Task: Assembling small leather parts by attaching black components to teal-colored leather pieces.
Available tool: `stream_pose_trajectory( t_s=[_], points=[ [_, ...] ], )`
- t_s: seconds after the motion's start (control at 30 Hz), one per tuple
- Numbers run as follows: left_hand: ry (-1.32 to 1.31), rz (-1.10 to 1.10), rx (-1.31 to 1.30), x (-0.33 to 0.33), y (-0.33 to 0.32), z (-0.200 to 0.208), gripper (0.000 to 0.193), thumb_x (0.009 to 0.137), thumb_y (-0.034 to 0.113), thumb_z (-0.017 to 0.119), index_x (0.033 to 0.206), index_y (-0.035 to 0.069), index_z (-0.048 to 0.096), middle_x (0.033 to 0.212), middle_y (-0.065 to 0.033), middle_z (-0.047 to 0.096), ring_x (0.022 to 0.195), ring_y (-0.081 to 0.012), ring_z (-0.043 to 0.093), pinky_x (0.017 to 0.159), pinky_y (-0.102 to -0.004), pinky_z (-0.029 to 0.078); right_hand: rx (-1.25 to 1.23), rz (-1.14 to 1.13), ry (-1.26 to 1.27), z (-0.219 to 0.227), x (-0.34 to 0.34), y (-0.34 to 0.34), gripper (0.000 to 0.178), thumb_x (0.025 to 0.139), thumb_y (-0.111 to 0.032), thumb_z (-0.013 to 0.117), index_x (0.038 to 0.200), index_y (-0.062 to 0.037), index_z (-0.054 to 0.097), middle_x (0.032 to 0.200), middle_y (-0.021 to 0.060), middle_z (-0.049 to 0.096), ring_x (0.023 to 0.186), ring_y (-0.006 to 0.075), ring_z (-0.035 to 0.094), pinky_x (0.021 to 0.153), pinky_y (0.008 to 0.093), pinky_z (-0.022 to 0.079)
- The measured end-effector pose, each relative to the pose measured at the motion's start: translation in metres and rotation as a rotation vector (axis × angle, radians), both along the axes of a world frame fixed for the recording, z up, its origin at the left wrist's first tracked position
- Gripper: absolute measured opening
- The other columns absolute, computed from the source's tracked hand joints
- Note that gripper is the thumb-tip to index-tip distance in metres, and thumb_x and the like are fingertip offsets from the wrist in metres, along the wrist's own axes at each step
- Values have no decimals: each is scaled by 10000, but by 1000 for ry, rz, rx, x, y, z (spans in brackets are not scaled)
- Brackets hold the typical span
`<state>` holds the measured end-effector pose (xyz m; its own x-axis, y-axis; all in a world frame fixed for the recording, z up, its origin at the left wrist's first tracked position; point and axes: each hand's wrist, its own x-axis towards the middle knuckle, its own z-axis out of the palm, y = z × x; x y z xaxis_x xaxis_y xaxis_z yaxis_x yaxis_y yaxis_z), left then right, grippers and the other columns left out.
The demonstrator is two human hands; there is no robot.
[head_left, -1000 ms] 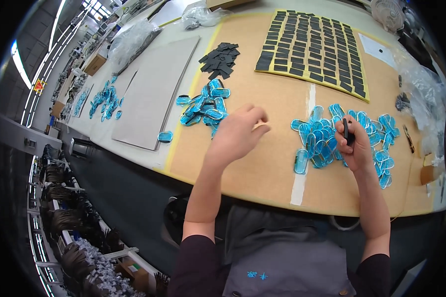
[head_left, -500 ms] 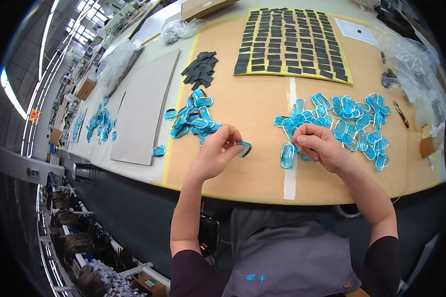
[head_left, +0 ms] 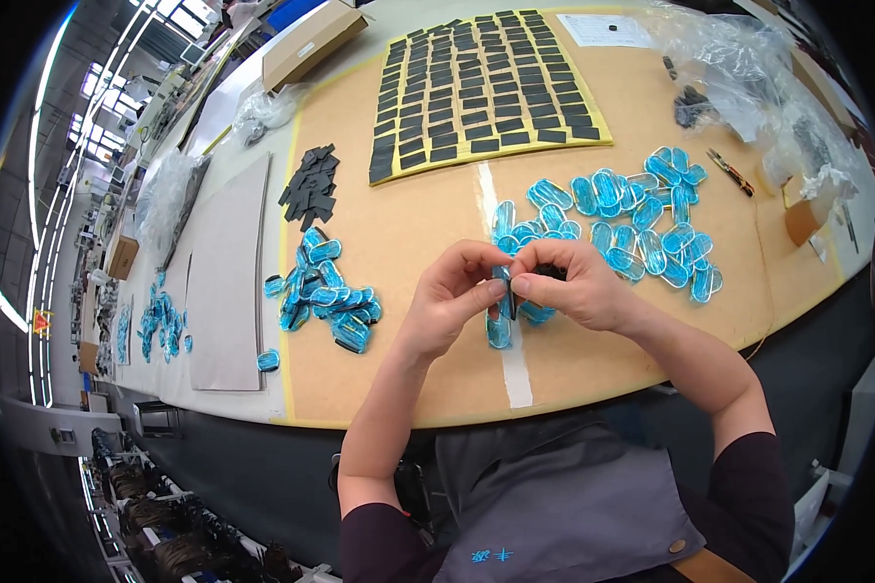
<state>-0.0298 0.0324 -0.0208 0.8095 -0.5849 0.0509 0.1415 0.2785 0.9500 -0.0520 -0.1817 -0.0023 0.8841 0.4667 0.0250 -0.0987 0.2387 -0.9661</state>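
In front of me my left hand [head_left: 449, 303] and my right hand [head_left: 581, 289] meet, fingertips pinched. Between them they hold a small blue oval piece [head_left: 502, 276] with a dark edge, seen nearly edge-on. Fingers cover much of it. Just below, another blue oval piece [head_left: 499, 332] lies on a white strip [head_left: 517, 377]. Beyond and right of my hands spreads a pile of light-rimmed blue ovals [head_left: 651, 251]. To the left is a heap of blue ovals with black parts [head_left: 329, 296].
Black rectangles stand in rows on a yellow-edged board [head_left: 593, 136] at the back. A loose heap of black rectangles [head_left: 311, 185] lies left of it. Grey sheets [head_left: 226, 282] are at the left. Snips [head_left: 731, 173], clear plastic bags [head_left: 719, 58] and a brown cup [head_left: 802, 223] sit at the right.
My hands have come together; the left one brought the dark-edged oval piece across to the right hand's fingertips. The whole view has shifted, so the table's things appear further left.
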Motion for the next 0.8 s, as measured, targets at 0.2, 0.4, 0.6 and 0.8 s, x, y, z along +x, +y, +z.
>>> stream_pose_trajectory(
  t_s=[0.2,0.4,0.6,0.8],
  points=[
    [32,-6,-23,1,6,-5,240,927,27,638,1161,49,590,1026,-40,631,854,-111,613,678,-255,534,5,31,14,-5,4,4,115,952,-106,609,933,3,643,864,35,674,806,93,640,720,242,497],
    [-538,182,59,-1,-1,-3,187,870,-93,613,987,48,653,980,-74,601,911,-177,597,746,-290,499,34,-32,205,-21,14,7,124,954,-150,583,913,-45,636,759,-18,595,598,35,484,542,206,373],
    [-1219,297,252,-11,2,14,209,691,-83,651,838,62,683,942,-87,665,917,-304,600,797,-388,510,366,-72,565,-22,4,9,134,949,-175,539,873,-76,589,671,-54,467,501,30,362,449,201,251],
    [-1251,208,73,-29,-6,11,171,766,-70,639,856,72,669,958,-102,669,892,-333,632,754,-392,546,821,-105,800,-28,23,-12,95,938,-155,549,895,-73,569,723,-49,497,522,8,389,416,168,261]
  ],
)
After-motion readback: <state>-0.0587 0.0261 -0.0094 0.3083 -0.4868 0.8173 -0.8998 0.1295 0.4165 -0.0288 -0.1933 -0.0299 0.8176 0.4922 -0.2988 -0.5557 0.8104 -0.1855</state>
